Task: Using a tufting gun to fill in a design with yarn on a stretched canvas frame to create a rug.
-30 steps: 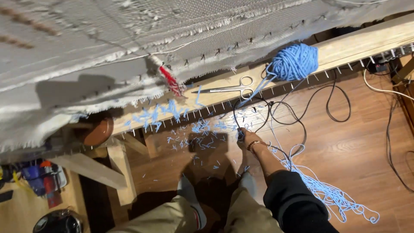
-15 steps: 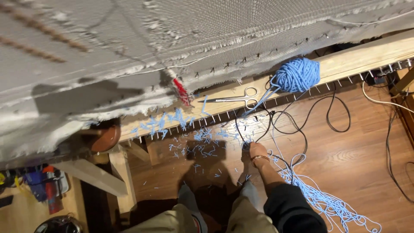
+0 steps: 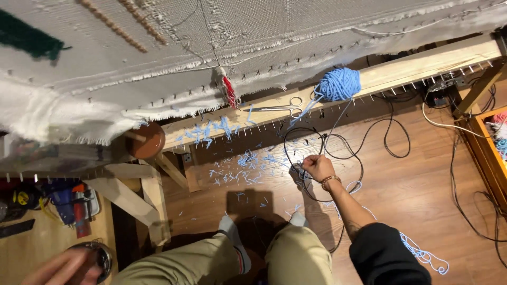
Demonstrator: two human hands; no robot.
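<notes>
My right hand [image 3: 318, 168] is low over the wooden floor, fingers closed around a loop of black cable [image 3: 296, 138], with a strand of light blue yarn running by it. A beaded bracelet sits on the wrist. My left hand [image 3: 55, 268] shows blurred at the bottom left corner, fingers stretched out with nothing in them, beside a dark round metal can [image 3: 100, 257]. A ball of blue yarn [image 3: 339, 83] and a pair of scissors [image 3: 280, 108] lie on the wooden frame beam [image 3: 412, 66].
White backing cloth [image 3: 158, 53] is stretched over the nailed frame, with a red tassel [image 3: 230, 91] hanging at its edge. Blue yarn scraps [image 3: 248, 169] litter the floor, with loose yarn [image 3: 422, 254] and more cables [image 3: 465, 206] to the right. Tools [image 3: 68, 203] lie at left.
My right hand has lifted a little off the floor with the black cable in it. The view has tilted, and my left hand has come into sight at the bottom left.
</notes>
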